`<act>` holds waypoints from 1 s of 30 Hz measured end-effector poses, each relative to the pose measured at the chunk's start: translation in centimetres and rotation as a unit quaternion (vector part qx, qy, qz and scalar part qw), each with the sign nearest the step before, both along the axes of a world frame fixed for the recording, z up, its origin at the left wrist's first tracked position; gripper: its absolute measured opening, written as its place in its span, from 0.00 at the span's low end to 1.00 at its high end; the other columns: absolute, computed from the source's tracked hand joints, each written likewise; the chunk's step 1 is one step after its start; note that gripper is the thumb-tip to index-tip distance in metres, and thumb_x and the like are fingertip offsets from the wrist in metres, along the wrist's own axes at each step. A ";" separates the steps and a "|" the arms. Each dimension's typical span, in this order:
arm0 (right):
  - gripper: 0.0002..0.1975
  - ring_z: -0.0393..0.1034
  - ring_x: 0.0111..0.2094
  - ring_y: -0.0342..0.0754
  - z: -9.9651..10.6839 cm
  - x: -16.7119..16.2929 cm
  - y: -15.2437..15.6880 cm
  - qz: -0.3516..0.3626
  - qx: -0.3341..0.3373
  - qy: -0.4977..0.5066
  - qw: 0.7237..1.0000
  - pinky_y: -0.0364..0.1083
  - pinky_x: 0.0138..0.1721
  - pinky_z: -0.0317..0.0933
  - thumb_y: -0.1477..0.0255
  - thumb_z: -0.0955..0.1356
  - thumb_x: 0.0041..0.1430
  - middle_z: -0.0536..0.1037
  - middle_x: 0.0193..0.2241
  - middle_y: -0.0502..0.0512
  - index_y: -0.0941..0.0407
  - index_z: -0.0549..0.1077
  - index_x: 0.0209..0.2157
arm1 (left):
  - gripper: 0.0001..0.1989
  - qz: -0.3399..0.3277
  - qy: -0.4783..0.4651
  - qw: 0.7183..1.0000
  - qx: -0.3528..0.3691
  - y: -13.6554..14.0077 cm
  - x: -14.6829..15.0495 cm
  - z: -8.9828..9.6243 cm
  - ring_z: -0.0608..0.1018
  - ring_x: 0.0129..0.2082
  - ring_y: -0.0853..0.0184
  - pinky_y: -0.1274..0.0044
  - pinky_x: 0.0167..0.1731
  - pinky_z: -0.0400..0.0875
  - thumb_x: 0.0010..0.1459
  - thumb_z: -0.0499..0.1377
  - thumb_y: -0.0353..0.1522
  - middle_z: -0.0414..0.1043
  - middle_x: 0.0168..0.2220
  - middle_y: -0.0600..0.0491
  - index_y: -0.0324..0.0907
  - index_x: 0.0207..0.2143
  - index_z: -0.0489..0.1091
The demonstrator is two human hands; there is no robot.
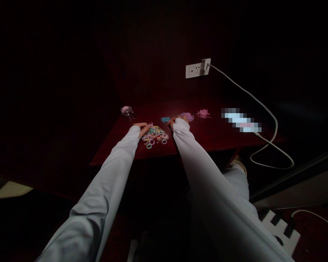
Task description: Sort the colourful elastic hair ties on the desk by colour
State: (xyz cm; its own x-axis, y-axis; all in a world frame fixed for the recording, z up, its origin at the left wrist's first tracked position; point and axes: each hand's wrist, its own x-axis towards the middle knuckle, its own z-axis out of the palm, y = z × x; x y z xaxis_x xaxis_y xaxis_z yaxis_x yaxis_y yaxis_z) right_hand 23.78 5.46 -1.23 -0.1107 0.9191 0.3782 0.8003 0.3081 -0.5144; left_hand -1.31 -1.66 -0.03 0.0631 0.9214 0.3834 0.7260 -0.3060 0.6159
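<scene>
A loose pile of small multicoloured hair ties lies near the front edge of the dark red table. My left hand is at the pile's left side, fingers bent and closed around a pink hair tie at its upper edge. To the right of the pile, my right hand rests low with its fingers curled together; what they hold, if anything, is too small to make out. A little blue heap of thin bands sits just left of it. Behind it is a purple heap, partly hidden by the hand.
A pink heap lies farther right. At the back left stands a clear jar with something pink on top. A blurred-out device on the right connects by a white cable to a wall socket.
</scene>
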 end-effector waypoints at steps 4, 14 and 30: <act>0.20 0.66 0.73 0.62 1.1 0.0 -1.4 0.005 -0.055 0.045 0.997 0.62 0.77 0.57 0.72 0.65 0.71 0.87 0.59 0.55 0.47 0.90 0.49 | 0.25 0.005 0.001 1.000 0.007 0.3 0.0 -0.2 0.65 0.23 0.69 0.76 0.27 0.58 0.63 0.60 0.54 0.65 0.19 0.57 0.44 0.25 0.71; 0.17 0.62 0.64 0.60 1.3 0.2 -2.7 0.106 -0.001 0.016 0.994 0.58 0.68 0.57 0.69 0.69 0.73 0.78 0.63 0.56 0.44 0.91 0.50 | 0.24 0.039 0.005 0.999 0.013 1.4 -0.1 -0.8 0.64 0.23 0.69 0.75 0.27 0.58 0.59 0.60 0.53 0.62 0.18 0.58 0.45 0.22 0.69; 0.13 0.64 0.59 0.60 2.3 -1.0 -2.1 0.171 -0.018 0.073 0.982 0.59 0.65 0.55 0.57 0.72 0.74 0.84 0.53 0.54 0.43 0.90 0.49 | 0.26 0.039 -0.006 0.999 0.036 1.4 -0.2 -1.0 0.65 0.22 0.68 0.75 0.26 0.57 0.60 0.58 0.55 0.66 0.19 0.56 0.44 0.24 0.70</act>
